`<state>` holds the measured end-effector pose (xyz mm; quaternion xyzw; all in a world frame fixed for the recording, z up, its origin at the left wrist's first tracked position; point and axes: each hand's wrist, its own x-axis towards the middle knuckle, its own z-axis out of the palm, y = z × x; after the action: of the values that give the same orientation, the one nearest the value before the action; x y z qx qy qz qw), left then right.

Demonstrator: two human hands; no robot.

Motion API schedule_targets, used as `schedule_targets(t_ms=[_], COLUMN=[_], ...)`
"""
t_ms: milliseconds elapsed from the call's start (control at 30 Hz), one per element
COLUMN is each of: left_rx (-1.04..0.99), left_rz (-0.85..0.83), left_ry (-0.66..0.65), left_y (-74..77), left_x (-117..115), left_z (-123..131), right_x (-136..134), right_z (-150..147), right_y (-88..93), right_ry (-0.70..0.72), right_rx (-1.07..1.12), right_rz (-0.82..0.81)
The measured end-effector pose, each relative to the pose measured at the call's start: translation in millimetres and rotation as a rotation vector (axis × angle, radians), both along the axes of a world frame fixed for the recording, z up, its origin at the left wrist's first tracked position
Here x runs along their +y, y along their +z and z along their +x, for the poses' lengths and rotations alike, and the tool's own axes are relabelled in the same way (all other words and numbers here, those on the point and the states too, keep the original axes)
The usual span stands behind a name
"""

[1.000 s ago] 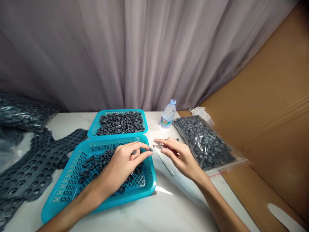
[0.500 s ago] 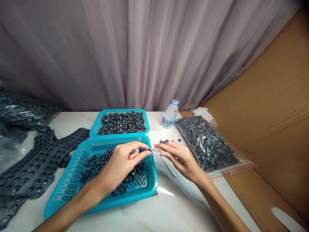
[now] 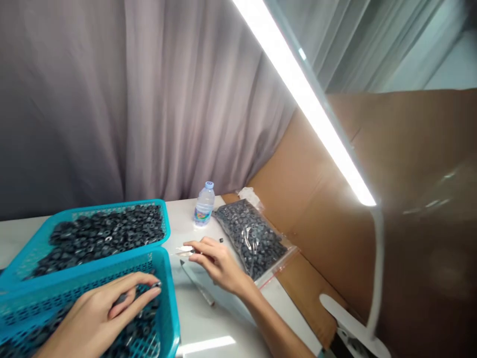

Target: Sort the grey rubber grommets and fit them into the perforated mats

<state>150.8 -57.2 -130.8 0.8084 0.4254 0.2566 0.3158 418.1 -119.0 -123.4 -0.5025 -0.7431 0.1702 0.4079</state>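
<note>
Over the near blue basket (image 3: 173,308), my left hand (image 3: 100,311) pinches a small black ring-like part (image 3: 156,284) between thumb and fingertips. My right hand (image 3: 216,261) is above the white table, closed on a small pointed metal tool (image 3: 182,251) whose two thin prongs point left towards the basket. Fingers cover the tool's rear, so its exact kind is unclear. The prongs are apart from the black part. More loose black parts lie in the near basket, partly hidden behind my left hand.
Behind stands another blue basket (image 3: 166,223) heaped with black parts. A water bottle (image 3: 204,205), a clear bag of black parts (image 3: 249,238) and a slim pen-like stick (image 3: 197,283) lie or stand to the right. A lit lamp (image 3: 309,104) slants overhead before a cardboard wall (image 3: 417,164).
The view has swung right, bringing the lamp into sight. My hands have moved apart; the metal tool, which met the black part between them, is now away from it.
</note>
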Motion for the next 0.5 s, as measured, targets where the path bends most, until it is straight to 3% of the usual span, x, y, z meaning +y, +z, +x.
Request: schedule_targets(t_ms=[133, 333, 400, 500], left_rx=[-0.020, -0.004, -0.012, -0.022], left_rz=[0.034, 0.045, 0.038, 0.034], left_ry=[0.036, -0.021, -0.006, -0.003], left_y=[-2.1, -7.8, -0.8, 21.8], left_x=[-2.8, 4.5, 4.2, 1.5], left_z=[-2.5, -7.1, -7.8, -15.5], right_x=[-0.1, 1.7, 3.6, 6.8], right_z=[-0.9, -0.1, 3.3, 9.9], right_y=[-2.3, -8.9, -12.0, -18.5], right_ry=[-0.005, -0.010, 0.000, -0.006], right_rx=[-0.001, -0.026, -0.036, -0.047], right_rz=[-0.013, -0.008, -0.003, 0.012])
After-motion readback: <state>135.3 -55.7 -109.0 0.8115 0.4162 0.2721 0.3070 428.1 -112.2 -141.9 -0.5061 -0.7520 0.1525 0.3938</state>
